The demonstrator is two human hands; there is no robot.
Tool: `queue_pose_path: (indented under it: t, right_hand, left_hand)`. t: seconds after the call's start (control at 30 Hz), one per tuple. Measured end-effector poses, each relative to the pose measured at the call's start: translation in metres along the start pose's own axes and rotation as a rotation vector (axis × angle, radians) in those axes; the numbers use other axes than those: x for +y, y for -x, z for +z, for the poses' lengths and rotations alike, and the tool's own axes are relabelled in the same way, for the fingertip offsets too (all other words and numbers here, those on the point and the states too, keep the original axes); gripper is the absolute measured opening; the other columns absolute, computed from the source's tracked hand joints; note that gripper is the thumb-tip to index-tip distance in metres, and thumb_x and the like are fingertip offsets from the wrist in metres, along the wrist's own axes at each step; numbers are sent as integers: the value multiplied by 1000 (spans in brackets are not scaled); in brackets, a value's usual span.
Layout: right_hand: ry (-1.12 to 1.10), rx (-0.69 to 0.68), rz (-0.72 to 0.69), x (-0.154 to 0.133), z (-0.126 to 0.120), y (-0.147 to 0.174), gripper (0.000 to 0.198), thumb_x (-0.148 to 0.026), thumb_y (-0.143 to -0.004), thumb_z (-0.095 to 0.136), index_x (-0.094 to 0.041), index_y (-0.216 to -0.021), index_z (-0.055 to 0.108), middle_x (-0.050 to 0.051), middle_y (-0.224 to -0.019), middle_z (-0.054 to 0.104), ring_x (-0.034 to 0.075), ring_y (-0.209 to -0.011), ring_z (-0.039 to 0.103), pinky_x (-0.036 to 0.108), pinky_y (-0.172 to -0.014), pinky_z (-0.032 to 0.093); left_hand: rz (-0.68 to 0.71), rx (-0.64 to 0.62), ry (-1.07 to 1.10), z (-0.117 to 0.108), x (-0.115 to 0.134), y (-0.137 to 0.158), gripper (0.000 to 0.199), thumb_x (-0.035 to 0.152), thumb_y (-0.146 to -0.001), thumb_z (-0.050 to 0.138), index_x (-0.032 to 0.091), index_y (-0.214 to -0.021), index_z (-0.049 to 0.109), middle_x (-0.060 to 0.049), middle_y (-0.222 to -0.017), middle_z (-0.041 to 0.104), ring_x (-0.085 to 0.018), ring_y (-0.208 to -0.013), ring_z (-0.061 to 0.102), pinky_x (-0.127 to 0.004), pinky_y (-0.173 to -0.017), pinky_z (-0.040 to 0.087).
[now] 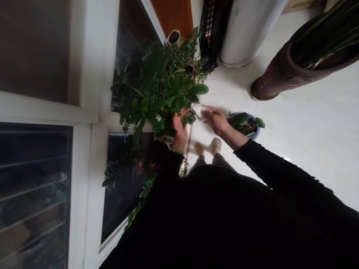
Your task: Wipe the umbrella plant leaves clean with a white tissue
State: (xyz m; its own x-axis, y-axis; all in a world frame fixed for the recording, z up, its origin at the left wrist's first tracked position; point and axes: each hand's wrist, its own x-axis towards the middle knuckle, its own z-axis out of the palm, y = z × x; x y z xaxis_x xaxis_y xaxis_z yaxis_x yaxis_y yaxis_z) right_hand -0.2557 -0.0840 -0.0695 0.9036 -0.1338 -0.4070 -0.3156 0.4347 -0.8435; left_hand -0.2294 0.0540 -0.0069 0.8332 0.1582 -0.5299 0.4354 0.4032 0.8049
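Note:
A bushy green potted plant (pixel 165 95) with glossy oval leaves stands by the window. My left hand (pixel 180 130) is in at its lower right edge, fingers curled about a leaf (pixel 184 120); leaves and blur partly cover the fingertips. Just to the right, my right hand (pixel 215 120) is closed on a crumpled white tissue or cloth (pixel 198 110), which it holds close beside the outer leaves. I cannot tell whether the white piece touches a leaf.
White-framed windows (pixel 92 108) run along the left. A blue-rimmed pot (pixel 257 130) with broad leaves stands on the pale floor (pixel 308 123) near my right forearm. Farther off are a tall dark red planter (pixel 291 76), a white cylinder (pixel 249 30) and a small white pot (pixel 174 37).

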Motion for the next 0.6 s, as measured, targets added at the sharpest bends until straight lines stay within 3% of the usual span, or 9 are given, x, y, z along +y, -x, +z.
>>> queue_pose_path:
  t: [0.1, 0.2, 0.4, 0.6]
  right_hand:
    - [-359, -59, 318, -3, -9, 3, 16, -38, -94, 74, -23, -95, 72, 2, -81, 73, 19, -74, 67, 34, -70, 61]
    - [-547, -47, 465, -8, -20, 9, 22, -47, -99, 67, -25, -100, 69, 3, -82, 75, 24, -80, 74, 38, -70, 66]
    - [-591, -110, 523, -15, -30, 27, 30, -53, -95, 76, -27, -107, 70, 5, -94, 82, 29, -98, 79, 48, -84, 71]
    - [-541, -155, 506, -19, -30, 40, 29, -15, -82, 88, -25, -103, 71, 0, -98, 83, 17, -91, 79, 31, -85, 71]
  left_hand:
    - [-13, -50, 18, 0, -1, -2, 49, 44, -114, 35, 18, -97, 72, -11, -113, 79, -25, -131, 72, -40, -119, 51]
    - [14, -75, 16, -1, -3, -7, 50, 49, -113, 36, 19, -97, 72, -10, -109, 79, -23, -123, 73, -37, -115, 51]
    - [53, -158, 53, -4, -7, -24, 53, 52, -112, 36, 21, -91, 74, -7, -100, 77, -19, -98, 73, -35, -107, 55]
    - [86, -159, -7, -7, -10, -26, 44, 55, -109, 48, 22, -96, 74, -10, -121, 80, -24, -129, 72, -41, -121, 51]
